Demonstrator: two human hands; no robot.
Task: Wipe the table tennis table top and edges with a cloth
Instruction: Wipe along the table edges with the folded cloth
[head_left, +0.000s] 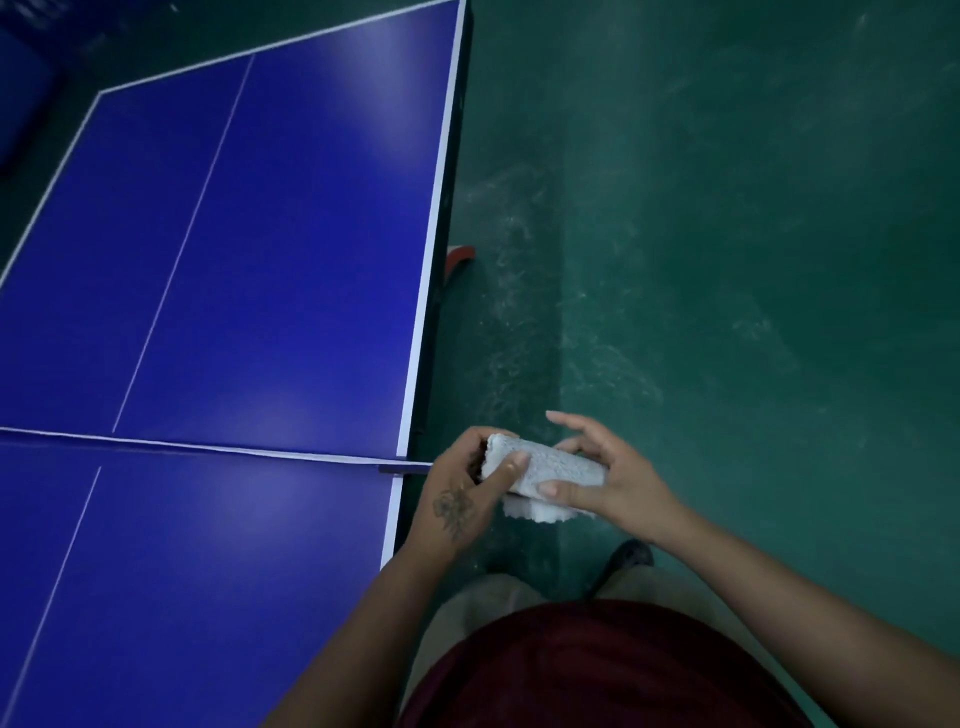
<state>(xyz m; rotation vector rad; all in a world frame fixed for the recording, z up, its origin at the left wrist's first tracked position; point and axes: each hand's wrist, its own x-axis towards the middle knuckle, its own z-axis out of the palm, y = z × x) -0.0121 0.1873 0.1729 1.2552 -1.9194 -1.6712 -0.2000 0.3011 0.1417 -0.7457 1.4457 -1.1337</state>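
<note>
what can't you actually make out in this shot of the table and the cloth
All in the head view:
- red thing on the floor: mostly hidden under the table edge, so it cannot be identified.
- cloth: folded, with its ends covered by the left hand and right hand; full size unknown.
- table: cut off by the left and bottom frame edges; legs hidden beneath the top.
- dust or wiped areas: picture too dim to tell.
</note>
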